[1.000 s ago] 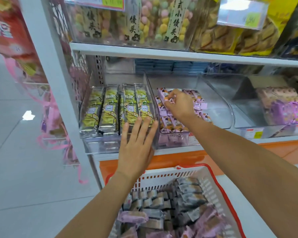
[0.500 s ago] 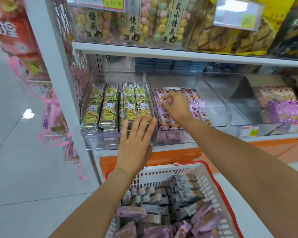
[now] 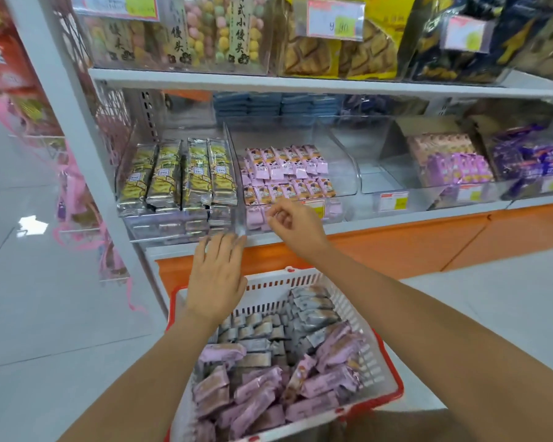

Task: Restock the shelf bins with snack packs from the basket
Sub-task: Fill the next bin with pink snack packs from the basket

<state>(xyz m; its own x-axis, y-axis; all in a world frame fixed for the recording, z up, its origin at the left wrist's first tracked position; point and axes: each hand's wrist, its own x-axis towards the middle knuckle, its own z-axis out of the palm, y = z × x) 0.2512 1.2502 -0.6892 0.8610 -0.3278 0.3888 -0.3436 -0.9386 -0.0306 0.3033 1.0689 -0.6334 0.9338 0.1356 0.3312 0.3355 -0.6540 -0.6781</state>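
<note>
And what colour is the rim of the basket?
The basket rim is red; its slatted walls are white. The head view shows it best.

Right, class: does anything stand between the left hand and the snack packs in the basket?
Nothing visible does. The left hand hovers open above the far rim of the basket, and the snack packs lie uncovered below it, since the basket has no lid.
</note>
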